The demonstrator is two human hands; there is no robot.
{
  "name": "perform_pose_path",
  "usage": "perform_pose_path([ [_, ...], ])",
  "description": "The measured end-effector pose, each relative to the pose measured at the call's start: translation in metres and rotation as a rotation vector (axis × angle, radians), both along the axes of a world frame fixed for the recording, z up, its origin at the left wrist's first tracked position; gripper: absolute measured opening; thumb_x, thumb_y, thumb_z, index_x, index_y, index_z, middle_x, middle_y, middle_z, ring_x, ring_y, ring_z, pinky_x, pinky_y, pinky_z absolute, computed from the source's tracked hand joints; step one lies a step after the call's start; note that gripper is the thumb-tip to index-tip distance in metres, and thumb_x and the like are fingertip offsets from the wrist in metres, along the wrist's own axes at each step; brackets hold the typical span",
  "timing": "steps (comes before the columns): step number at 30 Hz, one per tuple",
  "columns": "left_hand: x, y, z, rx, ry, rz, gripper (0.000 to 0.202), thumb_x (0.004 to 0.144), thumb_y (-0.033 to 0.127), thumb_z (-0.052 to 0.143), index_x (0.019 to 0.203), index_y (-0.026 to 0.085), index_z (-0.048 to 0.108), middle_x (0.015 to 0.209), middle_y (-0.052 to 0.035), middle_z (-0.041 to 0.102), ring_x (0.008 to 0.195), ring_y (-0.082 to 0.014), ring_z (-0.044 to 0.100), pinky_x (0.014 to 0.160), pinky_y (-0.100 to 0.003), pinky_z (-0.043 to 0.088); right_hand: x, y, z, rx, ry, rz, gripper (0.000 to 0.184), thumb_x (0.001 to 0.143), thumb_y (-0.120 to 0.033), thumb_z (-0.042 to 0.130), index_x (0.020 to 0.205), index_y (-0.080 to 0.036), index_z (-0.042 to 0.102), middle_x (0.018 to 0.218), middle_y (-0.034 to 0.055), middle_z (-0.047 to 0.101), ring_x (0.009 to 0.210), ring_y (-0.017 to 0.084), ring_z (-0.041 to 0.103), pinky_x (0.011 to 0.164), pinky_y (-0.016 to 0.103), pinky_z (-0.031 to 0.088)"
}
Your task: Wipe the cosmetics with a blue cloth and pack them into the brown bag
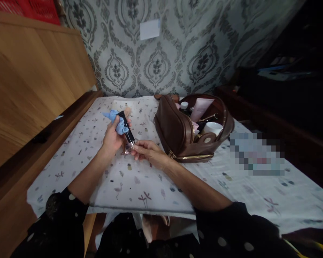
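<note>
My left hand (113, 138) is closed around a slim black cosmetic tube (129, 135) and a crumpled light-blue cloth (121, 127). The tube slants down toward my right hand (150, 152), whose fingers pinch its clear, shiny lower end. Something pinkish and glossy shows below that end, partly hidden by the fingers. Right of both hands stands a brown toiletry bag (172, 127) with its zipped top open. Inside are a pink tube (201, 109), a bottle with a white cap (184, 105) and a white round container (214, 128).
A white printed cloth (140, 179) covers the table. On its right lies an item hidden by pixelation (258, 154). A wooden cabinet (37, 64) borders the left side, with a red basket (40, 10) on top. Patterned wallpaper (156, 64) closes off the back.
</note>
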State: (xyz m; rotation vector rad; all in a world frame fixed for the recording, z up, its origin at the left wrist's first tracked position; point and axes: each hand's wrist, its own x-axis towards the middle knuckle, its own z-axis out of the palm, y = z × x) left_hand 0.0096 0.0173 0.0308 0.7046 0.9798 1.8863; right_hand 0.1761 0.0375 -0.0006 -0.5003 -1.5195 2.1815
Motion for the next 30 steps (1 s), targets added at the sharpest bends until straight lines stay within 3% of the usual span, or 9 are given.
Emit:
perform_pose_path([
  [3, 0.009, -0.004, -0.001, -0.056, 0.019, -0.103, 0.033, 0.078, 0.051, 0.077, 0.090, 0.021, 0.068, 0.080, -0.0024, 0.074, 0.062, -0.0141, 0.067, 0.056, -0.025, 0.054, 0.001, 0.002, 0.002, 0.005, 0.007, -0.042, 0.054, 0.061, -0.061, 0.087, 0.078, -0.016, 0.062, 0.073, -0.0003, 0.067, 0.058, 0.008, 0.057, 0.053, 0.019, 0.039],
  [7, 0.028, -0.009, -0.010, -0.107, 0.088, -0.377, 0.041, 0.069, 0.050, 0.083, 0.092, 0.019, 0.068, 0.075, -0.0024, 0.071, 0.047, -0.0132, 0.059, 0.041, -0.026, 0.048, 0.003, 0.007, 0.004, -0.020, 0.048, -0.127, 0.052, 0.059, -0.058, 0.088, 0.077, -0.017, 0.061, 0.068, -0.0026, 0.062, 0.055, 0.008, 0.054, 0.052, 0.020, 0.038],
  [9, 0.035, -0.009, -0.015, -0.109, 0.101, -0.425, 0.042, 0.065, 0.047, 0.087, 0.088, 0.017, 0.068, 0.069, -0.0018, 0.068, 0.049, -0.0133, 0.059, 0.039, -0.024, 0.047, 0.005, 0.010, 0.005, -0.040, 0.063, -0.156, 0.051, 0.058, -0.055, 0.089, 0.074, -0.017, 0.059, 0.065, -0.0040, 0.058, 0.053, 0.007, 0.052, 0.051, 0.021, 0.037],
  [12, 0.038, -0.009, -0.019, -0.123, 0.108, -0.422, 0.040, 0.063, 0.043, 0.088, 0.083, 0.016, 0.067, 0.066, -0.0017, 0.066, 0.053, -0.0154, 0.062, 0.040, -0.026, 0.051, 0.005, 0.013, 0.003, -0.019, 0.032, -0.181, 0.049, 0.059, -0.053, 0.088, 0.071, -0.017, 0.057, 0.062, -0.0053, 0.057, 0.050, 0.006, 0.049, 0.051, 0.021, 0.037],
  [16, 0.034, -0.008, -0.017, -0.158, 0.118, -0.397, 0.038, 0.063, 0.043, 0.085, 0.082, 0.017, 0.066, 0.069, -0.0032, 0.068, 0.051, -0.0179, 0.065, 0.037, -0.026, 0.050, 0.004, 0.014, -0.001, 0.123, -0.045, -0.160, 0.048, 0.063, -0.055, 0.084, 0.073, -0.018, 0.056, 0.060, -0.0046, 0.058, 0.050, 0.008, 0.052, 0.051, 0.021, 0.039],
  [19, 0.029, -0.007, -0.013, -0.157, 0.109, -0.288, 0.037, 0.064, 0.044, 0.083, 0.082, 0.017, 0.065, 0.071, -0.0030, 0.070, 0.054, -0.0170, 0.067, 0.040, -0.023, 0.050, 0.002, 0.011, -0.004, 0.209, -0.096, -0.106, 0.050, 0.061, -0.055, 0.085, 0.074, -0.019, 0.053, 0.061, -0.0050, 0.058, 0.047, 0.008, 0.051, 0.047, 0.021, 0.036],
  [24, 0.016, -0.004, -0.008, -0.118, 0.035, -0.082, 0.037, 0.065, 0.045, 0.083, 0.082, 0.017, 0.066, 0.074, -0.0014, 0.072, 0.068, -0.0148, 0.071, 0.060, -0.022, 0.056, -0.001, 0.003, -0.007, 0.323, -0.183, -0.106, 0.047, 0.062, -0.053, 0.083, 0.070, -0.021, 0.049, 0.056, -0.0084, 0.048, 0.047, 0.009, 0.048, 0.046, 0.021, 0.034],
  [26, 0.013, -0.003, -0.008, -0.113, 0.005, -0.060, 0.037, 0.062, 0.045, 0.084, 0.081, 0.017, 0.066, 0.074, -0.0009, 0.072, 0.069, -0.0142, 0.071, 0.062, -0.022, 0.055, -0.001, 0.001, -0.007, 0.389, -0.218, -0.145, 0.039, 0.067, -0.046, 0.079, 0.068, -0.021, 0.049, 0.056, -0.0076, 0.048, 0.050, 0.010, 0.048, 0.048, 0.022, 0.034],
  [30, 0.019, -0.002, -0.016, -0.119, 0.062, -0.133, 0.040, 0.057, 0.043, 0.088, 0.080, 0.017, 0.068, 0.071, -0.0005, 0.071, 0.060, -0.0126, 0.066, 0.058, -0.023, 0.054, 0.000, -0.001, -0.005, 0.609, -0.324, -0.379, 0.023, 0.072, -0.031, 0.070, 0.065, -0.021, 0.050, 0.058, -0.0054, 0.051, 0.057, 0.011, 0.047, 0.055, 0.023, 0.033],
])
